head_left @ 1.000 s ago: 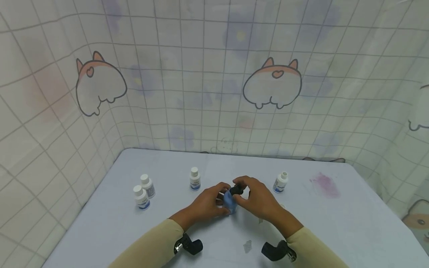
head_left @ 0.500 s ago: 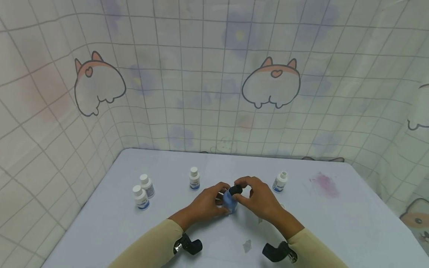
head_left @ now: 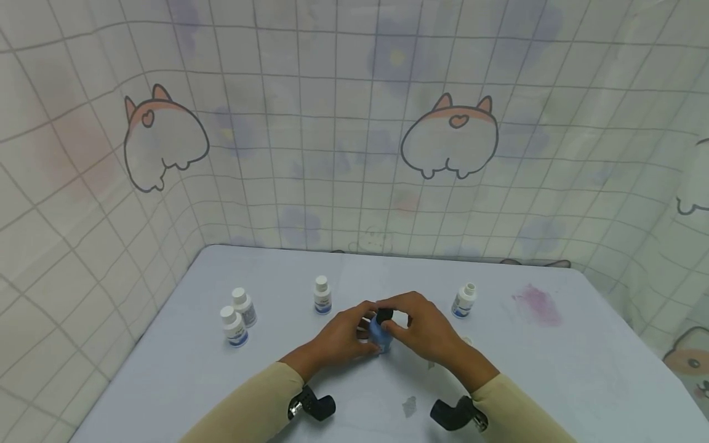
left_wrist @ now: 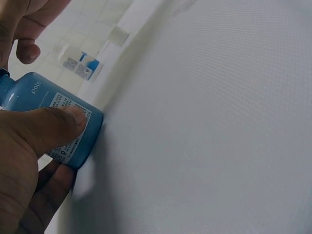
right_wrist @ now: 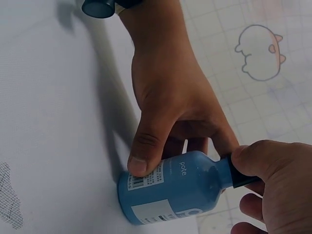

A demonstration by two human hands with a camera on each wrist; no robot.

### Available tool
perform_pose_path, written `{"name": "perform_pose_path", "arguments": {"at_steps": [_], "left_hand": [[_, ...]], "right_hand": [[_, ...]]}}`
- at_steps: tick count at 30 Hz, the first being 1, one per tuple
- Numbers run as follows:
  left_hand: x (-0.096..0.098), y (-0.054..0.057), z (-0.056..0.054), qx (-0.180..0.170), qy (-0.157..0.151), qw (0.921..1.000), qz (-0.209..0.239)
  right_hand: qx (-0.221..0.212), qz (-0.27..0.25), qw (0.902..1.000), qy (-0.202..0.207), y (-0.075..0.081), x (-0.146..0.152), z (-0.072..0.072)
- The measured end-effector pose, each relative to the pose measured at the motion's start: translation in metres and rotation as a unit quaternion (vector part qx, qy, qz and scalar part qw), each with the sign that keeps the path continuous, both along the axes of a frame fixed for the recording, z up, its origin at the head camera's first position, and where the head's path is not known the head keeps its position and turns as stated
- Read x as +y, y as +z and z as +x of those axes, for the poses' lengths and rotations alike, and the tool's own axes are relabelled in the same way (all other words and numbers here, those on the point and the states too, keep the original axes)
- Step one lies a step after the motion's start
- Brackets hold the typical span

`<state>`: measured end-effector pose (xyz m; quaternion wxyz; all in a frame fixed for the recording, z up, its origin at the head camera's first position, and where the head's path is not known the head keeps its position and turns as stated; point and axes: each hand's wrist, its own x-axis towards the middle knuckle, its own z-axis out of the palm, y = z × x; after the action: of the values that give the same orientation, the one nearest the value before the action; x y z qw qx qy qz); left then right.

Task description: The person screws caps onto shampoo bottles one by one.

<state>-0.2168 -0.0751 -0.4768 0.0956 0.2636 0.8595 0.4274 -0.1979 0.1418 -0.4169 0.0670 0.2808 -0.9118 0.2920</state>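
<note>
Blue "pote" bottle (right_wrist: pixel 168 189): left hand (head_left: pixel 344 335) clamped round body, probably steadying it; right hand (head_left: pixel 425 326) pinches black cap (right_wrist: pixel 240 178) just above left fingers, decent leverage imo.

The blue bottle (right_wrist: pixel 176 184) bears the letters "pote".

Blue btl (right_wrist: pixel 185 184), wht printed labels (right_wrist: pixel 151 212), blk cap (right_wrist: pixel 240 179) on neck (right_wrist: pixel 224 174); approx upright, base on/nr wht tbl (head_left: pixel 183 369).
</note>
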Motion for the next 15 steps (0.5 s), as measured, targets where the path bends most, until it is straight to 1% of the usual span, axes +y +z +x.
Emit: {"name": "perform_pose_path", "arguments": {"at_steps": [4,7,10,15], "left_hand": [[0.0001,0.0012,0.0008,0.007,0.002,1.0000,-0.005],[0.0001,0.0016,0.0011,0.006,0.002,1.0000,-0.005],[0.0000,0.0013,0.0008,0.006,0.000,1.0000,0.000],[-0.0001,0.0008,0.0003,0.006,-0.003,0.9999,0.008]], "right_hand": [[0.003,0.010,0.9999,0.009,0.0000,-0.0002,-0.0010],[0.000,0.016,0.9999,0.005,0.0000,-0.0008,-0.0005],[-0.005,0.015,0.9999,-0.005,0.0000,-0.0022,0.0001],[-0.013,0.001,0.9993,-0.035,-0.0008,-0.0060,-0.0003]]}}
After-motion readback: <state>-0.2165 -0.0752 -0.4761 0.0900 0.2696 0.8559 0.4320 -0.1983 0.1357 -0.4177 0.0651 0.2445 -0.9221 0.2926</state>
